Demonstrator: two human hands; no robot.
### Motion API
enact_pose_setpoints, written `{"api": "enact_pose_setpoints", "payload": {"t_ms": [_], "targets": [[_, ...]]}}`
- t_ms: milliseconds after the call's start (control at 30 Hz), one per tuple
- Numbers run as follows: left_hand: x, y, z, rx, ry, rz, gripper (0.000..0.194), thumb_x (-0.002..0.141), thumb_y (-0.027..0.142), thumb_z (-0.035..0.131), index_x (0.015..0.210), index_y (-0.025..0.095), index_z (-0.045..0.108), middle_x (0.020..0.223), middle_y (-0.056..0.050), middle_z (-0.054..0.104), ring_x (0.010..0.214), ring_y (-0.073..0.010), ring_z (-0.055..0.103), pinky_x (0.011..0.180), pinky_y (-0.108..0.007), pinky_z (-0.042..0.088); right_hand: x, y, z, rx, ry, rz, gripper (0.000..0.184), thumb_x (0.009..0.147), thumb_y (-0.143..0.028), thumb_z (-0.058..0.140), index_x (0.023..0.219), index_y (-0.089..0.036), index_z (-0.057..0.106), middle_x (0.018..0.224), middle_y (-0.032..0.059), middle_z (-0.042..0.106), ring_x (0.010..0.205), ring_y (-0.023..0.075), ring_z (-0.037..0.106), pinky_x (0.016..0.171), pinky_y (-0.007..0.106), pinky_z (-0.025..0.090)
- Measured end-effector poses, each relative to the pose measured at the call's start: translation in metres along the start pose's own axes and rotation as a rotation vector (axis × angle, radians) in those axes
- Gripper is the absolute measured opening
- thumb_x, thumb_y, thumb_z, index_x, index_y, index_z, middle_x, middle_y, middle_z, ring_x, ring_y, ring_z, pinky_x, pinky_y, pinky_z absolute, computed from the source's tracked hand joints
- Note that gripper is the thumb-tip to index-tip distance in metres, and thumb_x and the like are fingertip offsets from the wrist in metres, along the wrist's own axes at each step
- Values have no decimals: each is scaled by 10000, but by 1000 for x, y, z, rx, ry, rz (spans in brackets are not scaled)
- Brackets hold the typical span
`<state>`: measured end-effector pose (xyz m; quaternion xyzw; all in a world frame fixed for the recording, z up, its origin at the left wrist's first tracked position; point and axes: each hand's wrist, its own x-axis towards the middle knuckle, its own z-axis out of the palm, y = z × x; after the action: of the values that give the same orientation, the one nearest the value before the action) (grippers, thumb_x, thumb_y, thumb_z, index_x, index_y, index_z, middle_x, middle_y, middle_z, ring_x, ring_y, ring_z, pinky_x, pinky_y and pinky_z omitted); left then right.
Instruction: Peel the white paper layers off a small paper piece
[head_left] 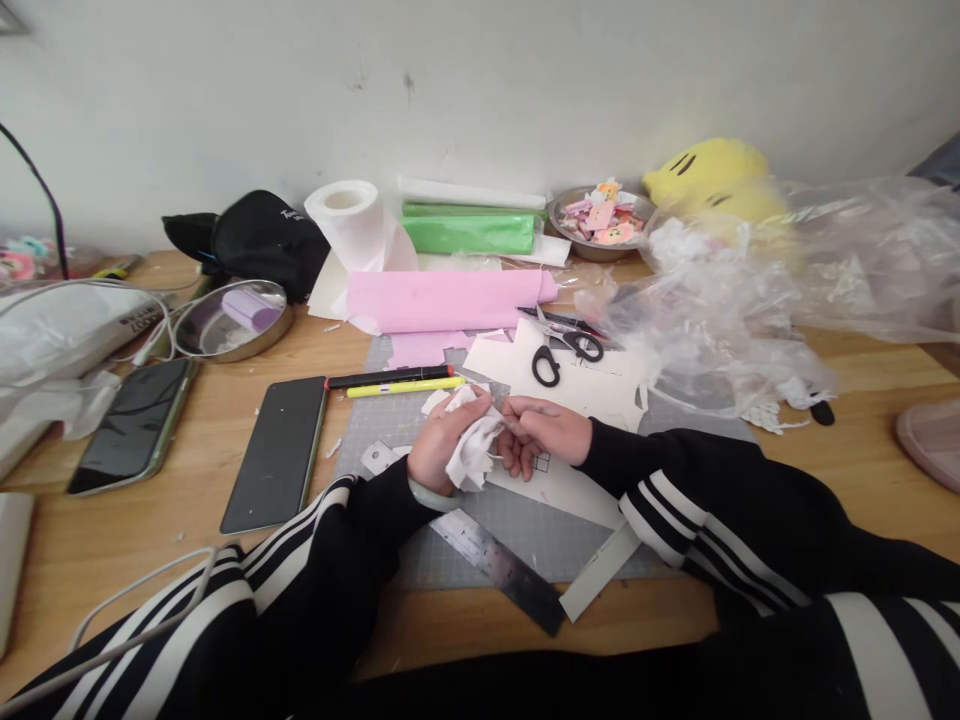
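Observation:
My left hand is closed around a crumpled white tissue-like wad. Right beside it, the fingers of my right hand are curled in a pinch at the wad's right edge; whatever lies between those fingertips is hidden. Beneath both hands are a cut sheet of cream paper and a grey cutting mat. A metal ruler slants under my left wrist. Black-handled scissors rest on more paper beyond my right hand.
A red-and-black marker and a yellow pen lie left of the hands, near two phones. Behind are a pink roll, a white paper roll and a metal bowl of small charms. Clear plastic bags spread rightward.

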<state>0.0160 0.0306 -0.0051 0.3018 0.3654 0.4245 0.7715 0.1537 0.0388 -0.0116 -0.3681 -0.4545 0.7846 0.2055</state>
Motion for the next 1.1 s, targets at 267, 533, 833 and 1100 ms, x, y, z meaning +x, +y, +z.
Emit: {"api": "enact_pose_setpoints", "payload": {"t_ms": [267, 533, 833, 1100], "targets": [[-1, -2, 0, 99, 35, 22, 172, 695, 240, 582, 649, 157, 439, 415, 37, 508, 340, -83, 464, 349, -174, 344, 1, 0, 1, 28, 57, 21, 69, 684, -132, 379, 724, -175, 341, 452, -46, 548, 375, 88, 529, 348, 165, 431], [-1, 0, 1, 104, 7, -14, 209, 661, 259, 614, 657, 163, 428, 421, 37, 518, 347, -101, 480, 360, -197, 363, 2, 2, 1, 22, 46, 9, 97, 634, -84, 348, 671, -173, 336, 451, -45, 544, 383, 82, 531, 359, 158, 430], [-1, -8, -6, 214, -85, 23, 182, 702, 292, 592, 708, 172, 454, 493, 26, 555, 426, -126, 530, 441, -237, 406, 1, -1, 3, 9, 109, 52, 22, 715, -155, 389, 721, -169, 373, 423, -43, 529, 358, 90, 515, 353, 170, 417], [-3, -4, 0, 157, -75, 7, 225, 669, 288, 617, 665, 168, 427, 458, 19, 547, 391, -131, 519, 398, -233, 396, 1, 1, 3, 17, 71, 11, 109, 654, -64, 347, 686, -166, 366, 445, -50, 535, 388, 79, 533, 347, 144, 420]]}}
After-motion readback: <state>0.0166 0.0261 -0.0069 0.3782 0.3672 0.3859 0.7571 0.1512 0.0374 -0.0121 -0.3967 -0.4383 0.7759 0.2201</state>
